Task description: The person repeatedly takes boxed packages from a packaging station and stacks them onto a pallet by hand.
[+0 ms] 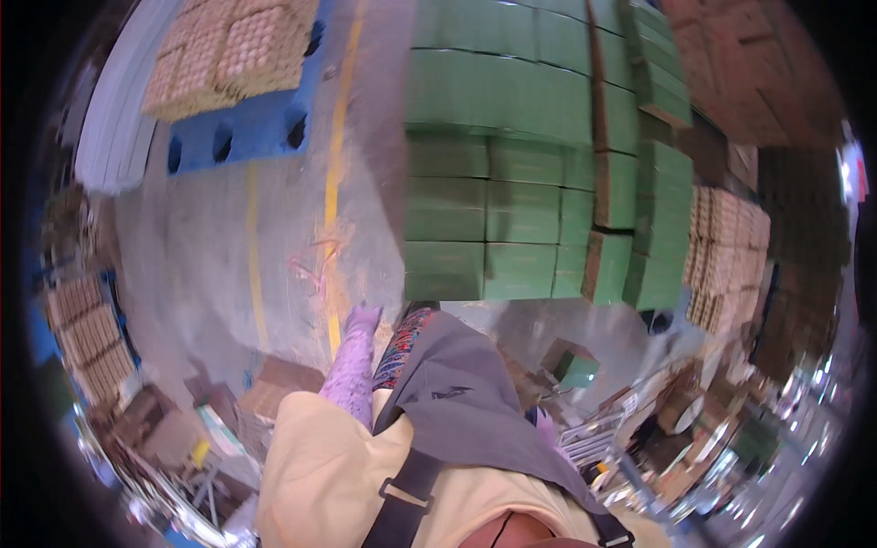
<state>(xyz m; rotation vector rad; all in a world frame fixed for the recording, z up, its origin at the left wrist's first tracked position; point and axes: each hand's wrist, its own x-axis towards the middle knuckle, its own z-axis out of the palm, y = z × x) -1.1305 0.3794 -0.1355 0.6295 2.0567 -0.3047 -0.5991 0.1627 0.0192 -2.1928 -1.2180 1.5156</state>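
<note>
Neither of my hands shows in the head view. My own body fills the lower middle: a pale yellow garment [320, 475], a grey cloth [457, 393] draped over it and a dark strap [406, 502] across the front. A leg in purple patterned trousers [354, 365] reaches forward, its foot [363, 317] on the concrete floor [201, 247]. A rounded brown shape [512, 532] sits at the bottom edge, cut off too much to identify.
A tall stack of green cartons [512, 164] stands just ahead. Trays of eggs rest on a blue pallet [237, 128] at the far left, with more egg trays at left [87, 338] and right [726, 256]. Yellow lines [336, 155] cross the floor. Metal racks and clutter [639, 429] lie to the right.
</note>
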